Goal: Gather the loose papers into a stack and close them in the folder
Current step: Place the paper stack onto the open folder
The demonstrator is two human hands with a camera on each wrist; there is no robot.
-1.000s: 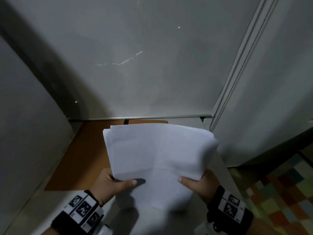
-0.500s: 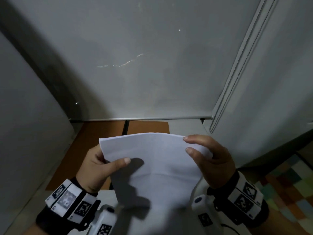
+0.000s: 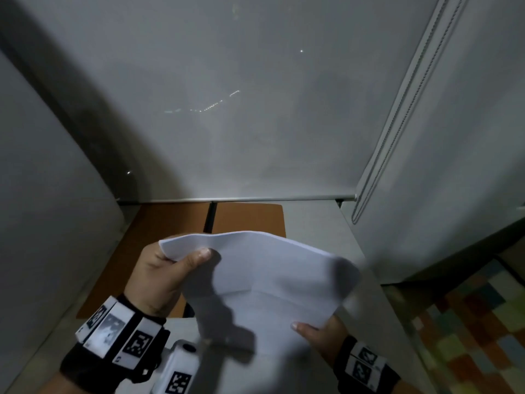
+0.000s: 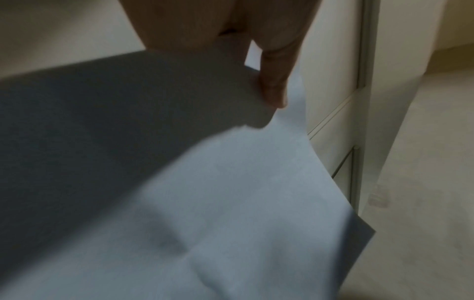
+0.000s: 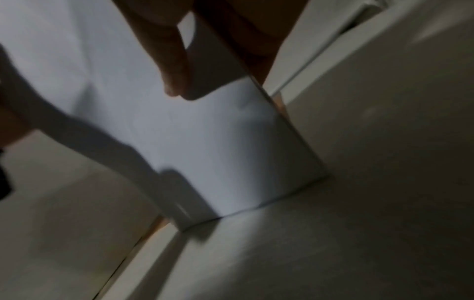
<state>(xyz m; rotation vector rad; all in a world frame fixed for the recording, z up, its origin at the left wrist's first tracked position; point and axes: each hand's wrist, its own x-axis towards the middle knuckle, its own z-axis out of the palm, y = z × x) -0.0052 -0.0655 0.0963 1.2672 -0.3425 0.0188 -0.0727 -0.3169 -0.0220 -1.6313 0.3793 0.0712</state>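
Observation:
A stack of white papers [image 3: 272,280] stands nearly upright above the table, bowed along its top edge. My left hand [image 3: 167,268] pinches its upper left corner, thumb on the near face. My right hand [image 3: 318,334] grips the lower right edge, thumb in front. In the left wrist view the papers [image 4: 231,203] hang below my thumb. The right wrist view shows the papers [image 5: 205,142] with their bottom edge on the table. The brown folder [image 3: 170,223] lies open and flat behind the stack, partly hidden by it.
A pale table [image 3: 312,223] fills a narrow alcove between a grey wall [image 3: 42,223] on the left and a lowered white blind [image 3: 227,109] behind. A blind cord [image 3: 392,123] hangs at the right. Colourful checked floor [image 3: 468,322] shows at the lower right.
The papers swung from lying flat to standing upright. My right hand moved from the top right corner down to the lower right edge. My left hand slid up to the top left corner.

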